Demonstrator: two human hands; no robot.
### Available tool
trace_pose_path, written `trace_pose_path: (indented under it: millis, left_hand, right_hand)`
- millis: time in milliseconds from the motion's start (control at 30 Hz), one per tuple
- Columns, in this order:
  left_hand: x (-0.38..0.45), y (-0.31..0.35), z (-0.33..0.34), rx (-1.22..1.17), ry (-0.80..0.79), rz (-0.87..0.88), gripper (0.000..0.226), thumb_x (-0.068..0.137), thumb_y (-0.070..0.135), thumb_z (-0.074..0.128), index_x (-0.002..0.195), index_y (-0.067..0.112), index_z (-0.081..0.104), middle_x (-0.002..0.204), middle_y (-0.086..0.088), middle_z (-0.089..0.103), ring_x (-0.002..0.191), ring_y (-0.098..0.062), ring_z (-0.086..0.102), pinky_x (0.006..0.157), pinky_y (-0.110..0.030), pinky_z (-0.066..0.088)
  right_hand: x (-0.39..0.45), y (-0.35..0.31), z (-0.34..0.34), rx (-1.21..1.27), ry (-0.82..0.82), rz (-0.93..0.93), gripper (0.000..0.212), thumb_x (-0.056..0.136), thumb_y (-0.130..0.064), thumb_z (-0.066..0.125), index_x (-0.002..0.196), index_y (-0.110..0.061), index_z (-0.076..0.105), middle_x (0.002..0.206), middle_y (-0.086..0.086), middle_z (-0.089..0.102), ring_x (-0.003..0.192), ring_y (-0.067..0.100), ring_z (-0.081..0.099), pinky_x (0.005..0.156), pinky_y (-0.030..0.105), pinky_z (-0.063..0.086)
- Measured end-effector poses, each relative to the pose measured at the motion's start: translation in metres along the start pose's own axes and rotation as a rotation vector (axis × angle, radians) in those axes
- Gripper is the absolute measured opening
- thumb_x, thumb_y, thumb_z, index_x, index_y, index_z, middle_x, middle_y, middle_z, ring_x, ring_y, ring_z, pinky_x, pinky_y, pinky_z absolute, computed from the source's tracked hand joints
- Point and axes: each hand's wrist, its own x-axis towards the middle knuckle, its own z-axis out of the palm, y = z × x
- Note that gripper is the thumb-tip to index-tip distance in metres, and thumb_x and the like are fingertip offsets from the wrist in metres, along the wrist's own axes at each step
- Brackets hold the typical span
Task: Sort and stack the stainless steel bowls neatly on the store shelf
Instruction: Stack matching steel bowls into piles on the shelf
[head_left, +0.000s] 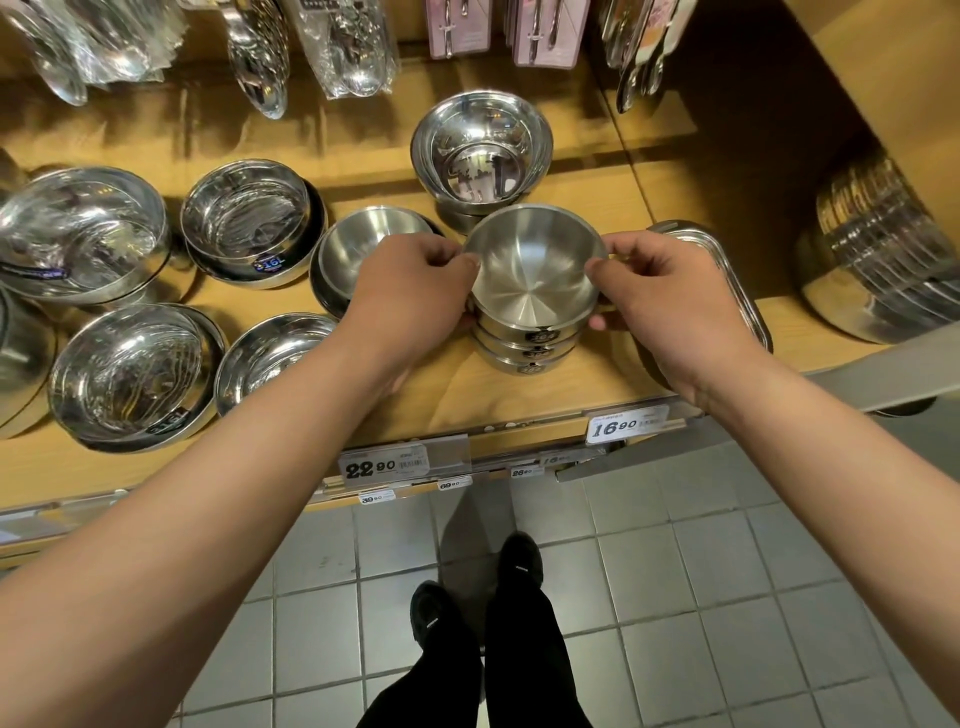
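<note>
A stack of matte steel bowls (532, 280) stands near the front of the wooden shelf (457, 395). My left hand (410, 291) pinches the top bowl's left rim, thumb inside. My right hand (660, 291) pinches its right rim the same way. Just left of the stack, partly hidden behind my left hand, sits another matte bowl stack (363, 244). A shiny bowl stack (480, 156) stands behind, further back on the shelf.
Several wrapped shiny bowls (249, 223) fill the shelf's left side. A steel tray (727, 270) leans right of my hand, with a tall bowl stack (878, 260) beyond. Packaged utensils (337, 47) hang above. Price tags (382, 465) line the shelf edge.
</note>
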Motion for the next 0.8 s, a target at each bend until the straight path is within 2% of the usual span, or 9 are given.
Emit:
trace_pose_path:
  millis: [33, 100, 167, 233, 300, 400, 467, 633, 800]
  left_hand:
    - [-0.001, 0.0, 0.0, 0.001, 0.003, 0.001, 0.024, 0.101, 0.021, 0.058, 0.085, 0.015, 0.075, 0.092, -0.015, 0.076, 0.086, -0.026, 0.075, 0.075, -0.035, 0.065]
    - [-0.003, 0.0, 0.0, -0.017, 0.008, -0.009, 0.025, 0.101, 0.025, 0.058, 0.083, 0.022, 0.074, 0.092, -0.013, 0.076, 0.088, -0.028, 0.074, 0.081, -0.042, 0.064]
    - [-0.006, -0.001, 0.0, -0.051, -0.008, -0.049, 0.027, 0.1, 0.035, 0.055, 0.09, 0.019, 0.074, 0.09, -0.012, 0.075, 0.091, -0.03, 0.073, 0.089, -0.051, 0.06]
    - [-0.009, -0.004, 0.001, -0.114, -0.049, -0.142, 0.037, 0.099, 0.047, 0.051, 0.098, 0.018, 0.074, 0.092, -0.003, 0.074, 0.097, -0.028, 0.071, 0.091, -0.052, 0.059]
    - [-0.013, -0.006, 0.006, -0.239, -0.101, -0.243, 0.035, 0.102, 0.049, 0.045, 0.105, 0.026, 0.07, 0.107, 0.002, 0.073, 0.104, -0.021, 0.069, 0.083, -0.042, 0.063]
    - [-0.015, -0.006, 0.014, -0.359, -0.138, -0.272, 0.036, 0.105, 0.046, 0.04, 0.121, 0.027, 0.065, 0.123, -0.001, 0.069, 0.111, -0.019, 0.066, 0.072, -0.032, 0.062]
    - [-0.012, -0.003, 0.016, -0.373, -0.121, -0.265, 0.035, 0.104, 0.046, 0.041, 0.12, 0.027, 0.066, 0.121, -0.001, 0.07, 0.109, -0.019, 0.067, 0.071, -0.03, 0.061]
    - [-0.001, 0.007, 0.017, -0.407, -0.104, -0.276, 0.029, 0.104, 0.044, 0.043, 0.102, 0.03, 0.067, 0.103, 0.003, 0.072, 0.098, -0.016, 0.069, 0.068, -0.03, 0.063]
    - [-0.002, 0.007, 0.016, -0.434, -0.097, -0.269, 0.03, 0.104, 0.045, 0.044, 0.1, 0.029, 0.069, 0.09, 0.007, 0.073, 0.09, -0.014, 0.07, 0.062, -0.027, 0.061]
  right_hand:
    - [-0.001, -0.001, 0.0, 0.001, 0.003, 0.004, 0.017, 0.097, -0.017, 0.066, 0.112, -0.018, 0.073, 0.105, 0.021, 0.073, 0.077, 0.021, 0.072, 0.065, 0.024, 0.059]
    - [-0.003, -0.002, 0.001, -0.027, 0.017, -0.002, 0.015, 0.097, -0.021, 0.065, 0.109, -0.023, 0.074, 0.101, 0.016, 0.075, 0.085, 0.028, 0.075, 0.076, 0.039, 0.064]
    - [-0.005, -0.003, 0.001, -0.048, 0.017, 0.009, 0.015, 0.098, -0.029, 0.062, 0.106, -0.029, 0.074, 0.101, 0.013, 0.076, 0.097, 0.034, 0.072, 0.085, 0.054, 0.061]
    - [-0.008, -0.003, 0.0, -0.047, -0.005, 0.062, 0.021, 0.099, -0.038, 0.056, 0.108, -0.03, 0.073, 0.107, 0.014, 0.074, 0.105, 0.037, 0.069, 0.089, 0.059, 0.058]
    - [-0.01, -0.001, 0.001, 0.005, -0.048, 0.142, 0.027, 0.103, -0.041, 0.049, 0.108, -0.028, 0.073, 0.111, 0.01, 0.074, 0.109, 0.032, 0.069, 0.089, 0.054, 0.06]
    - [-0.01, 0.001, 0.005, 0.112, -0.061, 0.222, 0.03, 0.105, -0.041, 0.046, 0.108, -0.026, 0.071, 0.111, 0.0, 0.075, 0.111, 0.019, 0.069, 0.089, 0.047, 0.061]
    - [-0.006, 0.0, 0.005, 0.13, -0.055, 0.221, 0.03, 0.106, -0.039, 0.045, 0.109, -0.024, 0.071, 0.112, -0.001, 0.074, 0.112, 0.017, 0.068, 0.09, 0.047, 0.061]
    - [0.006, -0.007, 0.003, 0.129, -0.063, 0.237, 0.032, 0.106, -0.041, 0.043, 0.113, -0.024, 0.069, 0.116, 0.002, 0.072, 0.112, 0.019, 0.068, 0.093, 0.047, 0.059]
    - [0.009, -0.005, 0.003, 0.129, -0.075, 0.24, 0.031, 0.105, -0.042, 0.044, 0.114, -0.026, 0.069, 0.117, 0.0, 0.072, 0.114, 0.017, 0.066, 0.09, 0.045, 0.061]
